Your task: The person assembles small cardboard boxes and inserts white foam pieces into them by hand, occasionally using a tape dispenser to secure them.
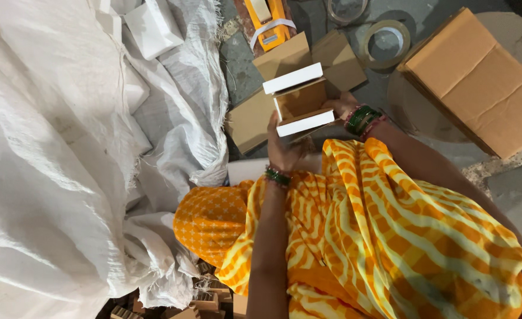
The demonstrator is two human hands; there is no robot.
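Note:
Both my hands hold a small open box (300,100), white outside and brown inside, with its flaps spread apart. My left hand (284,147) grips it from below, with green bangles on the wrist. My right hand (342,106) holds its right side, green and red bangles at that wrist. Orange and yellow patterned cloth (379,236) covers my lap and arms. The box is held above a flat brown cardboard piece (255,118) on the floor.
A large white woven sack (66,147) fills the left, with white boxes (153,26) on its top. A big brown carton (479,77) lies at right. Tape rolls (385,41) and an orange tape dispenser (267,20) lie at the top. Small wooden pieces (207,301) sit at the bottom.

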